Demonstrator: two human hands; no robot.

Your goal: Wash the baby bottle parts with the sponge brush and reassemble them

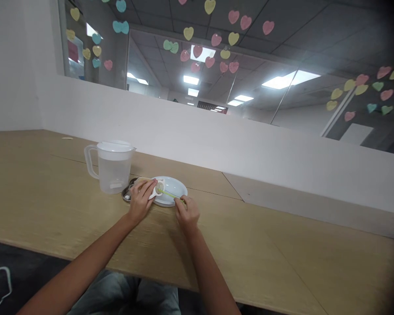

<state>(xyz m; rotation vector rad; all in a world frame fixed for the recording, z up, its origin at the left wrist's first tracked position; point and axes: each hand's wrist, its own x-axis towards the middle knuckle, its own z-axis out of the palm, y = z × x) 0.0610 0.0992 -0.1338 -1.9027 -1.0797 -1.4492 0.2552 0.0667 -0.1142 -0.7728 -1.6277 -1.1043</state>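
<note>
My left hand (141, 199) is wrapped over a small clear container with a white collar (160, 187), tipped on its side with its round mouth facing right. Between the fingertips of my right hand (187, 212) is a thin yellow-green stick (169, 194). Its far end reaches the container's mouth; what is at that tip is too small to make out. Both hands are above the near edge of a white plate (179, 186). Partly hidden behind my left hand, a round metal tray (124, 194) holds a small white piece.
A translucent lidded pitcher (114, 168) stands left of the tray, its handle pointing left. The wooden table (265, 249) meets a low white wall (184, 135) below a window with heart-shaped notes. A small flat scrap (67, 138) lies far left. White metal tubing (8, 280) shows at lower left.
</note>
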